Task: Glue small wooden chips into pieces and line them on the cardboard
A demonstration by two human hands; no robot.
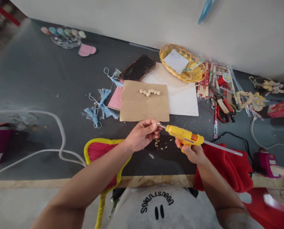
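Observation:
My right hand [189,151] is wrapped round the grip of a yellow hot glue gun [180,133], with a clear glue stick [224,148] sticking out of its back end. Between the fingertips of my left hand [144,133] is a small pale piece [158,123], right at the gun's metal nozzle [163,126]. Just beyond lies a creased brown paper sheet [134,105] bearing a short row of small cream flower-like pieces [149,92]. Several tiny pale bits [156,143] are scattered on the dark table below my hands.
A phone [138,67], white paper [183,101] and a wicker basket [165,52] lie behind the brown sheet. Blue tassels [104,101] are on the left. Wrapped sticks [211,74] and red-handled pliers [224,103] lie right. A red cloth [227,168] hangs over the front edge.

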